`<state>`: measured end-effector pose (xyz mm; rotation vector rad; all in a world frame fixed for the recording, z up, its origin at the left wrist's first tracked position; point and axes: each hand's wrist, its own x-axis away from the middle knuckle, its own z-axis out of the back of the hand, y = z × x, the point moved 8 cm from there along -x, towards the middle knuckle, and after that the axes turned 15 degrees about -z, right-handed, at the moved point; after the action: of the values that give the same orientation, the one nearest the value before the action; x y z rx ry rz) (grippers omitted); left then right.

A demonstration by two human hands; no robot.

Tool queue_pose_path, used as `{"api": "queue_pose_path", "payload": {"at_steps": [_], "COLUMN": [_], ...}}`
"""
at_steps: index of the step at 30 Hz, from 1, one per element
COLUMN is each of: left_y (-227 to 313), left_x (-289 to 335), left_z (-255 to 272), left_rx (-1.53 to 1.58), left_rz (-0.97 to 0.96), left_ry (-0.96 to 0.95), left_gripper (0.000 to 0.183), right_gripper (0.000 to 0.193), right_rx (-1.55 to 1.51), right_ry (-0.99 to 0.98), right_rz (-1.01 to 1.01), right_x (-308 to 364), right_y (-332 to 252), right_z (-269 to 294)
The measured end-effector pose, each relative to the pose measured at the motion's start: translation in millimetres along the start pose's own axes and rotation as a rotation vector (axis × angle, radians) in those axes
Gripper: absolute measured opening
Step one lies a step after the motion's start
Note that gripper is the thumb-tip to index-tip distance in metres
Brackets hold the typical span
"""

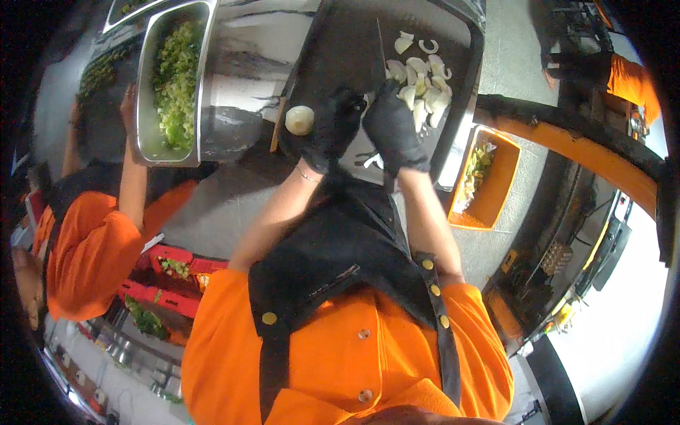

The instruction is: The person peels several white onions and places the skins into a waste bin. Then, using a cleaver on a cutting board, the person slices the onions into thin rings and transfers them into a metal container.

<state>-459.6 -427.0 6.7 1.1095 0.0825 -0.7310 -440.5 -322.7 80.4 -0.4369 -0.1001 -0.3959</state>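
Only one view here, the head cam, looking down. The right hand (393, 131), in a black glove just right of upper center, is closed around what looks like the handle of a knife (380, 53). The blade points to the top of the frame, away from the body, which probably keeps the edge clear of the apron (340, 248). The left hand (334, 126), also gloved, is curled beside it, fingers bent in. Can't tell if it's pinching anything; there's a pale bit in the gap, but the glove hides the rest.

A round peeled onion (299, 120) sits left of that hand on the dark tray (340, 49), within easy reach I'd guess. Cut onion pieces (425, 88) are bunched upper right, seemingly pushed aside for room. The tray's raised rim likely stops stuff rolling off. The orange bin (492, 205) of trimmings stands right of center, maybe there for handy tossing. A metal pan (168, 161) of chopped greens (177, 85) is upper left.
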Motion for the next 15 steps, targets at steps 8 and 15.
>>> {"api": "queue_pose_path", "payload": {"at_steps": [8,15], "left_y": [11,9], "left_x": [-21,4], "left_z": [14,-1], "left_rx": [0.594,0.856], "left_rz": [0.210,0.408], "left_ry": [-0.292,0.175], "left_gripper": [0.027,0.026], "right_gripper": [0.034,0.034], "right_rx": [-0.177,-0.036], "right_ry": [-0.004,0.098], "right_rz": [-0.225,-0.193], "right_x": [0,18], "right_y": [9,-8], "right_z": [-2,3]}}
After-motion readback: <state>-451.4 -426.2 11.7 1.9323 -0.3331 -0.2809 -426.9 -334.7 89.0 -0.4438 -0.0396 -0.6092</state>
